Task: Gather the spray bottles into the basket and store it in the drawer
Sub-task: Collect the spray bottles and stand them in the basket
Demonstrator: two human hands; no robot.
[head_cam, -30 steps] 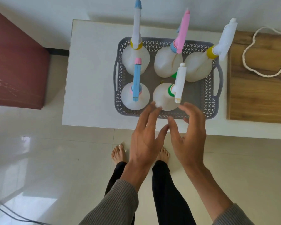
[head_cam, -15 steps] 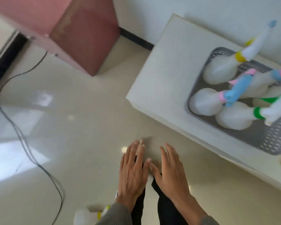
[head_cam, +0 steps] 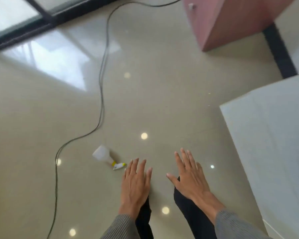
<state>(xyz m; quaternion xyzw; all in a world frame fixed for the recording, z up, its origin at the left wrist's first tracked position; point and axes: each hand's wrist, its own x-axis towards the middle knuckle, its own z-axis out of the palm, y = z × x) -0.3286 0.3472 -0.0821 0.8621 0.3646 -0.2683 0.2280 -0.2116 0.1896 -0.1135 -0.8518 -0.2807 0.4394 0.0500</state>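
Note:
A white spray bottle (head_cam: 105,156) with a yellow collar and white nozzle lies on its side on the glossy beige floor. My left hand (head_cam: 135,182) hovers flat with fingers spread, its fingertips just right of the bottle's nozzle, holding nothing. My right hand (head_cam: 190,176) is spread too and empty, further right, above my dark trouser leg. The basket and the other bottles are out of view.
A white table (head_cam: 269,135) fills the right edge. A reddish cabinet (head_cam: 231,23) with a small knob stands at the top right. A dark cable (head_cam: 103,69) snakes across the floor from top centre to bottom left. A dark door frame (head_cam: 24,30) runs along the top left.
The view has swung left from the table and basket to the floor. The basket left the view, the fallen bottle came in, and my hands moved apart.

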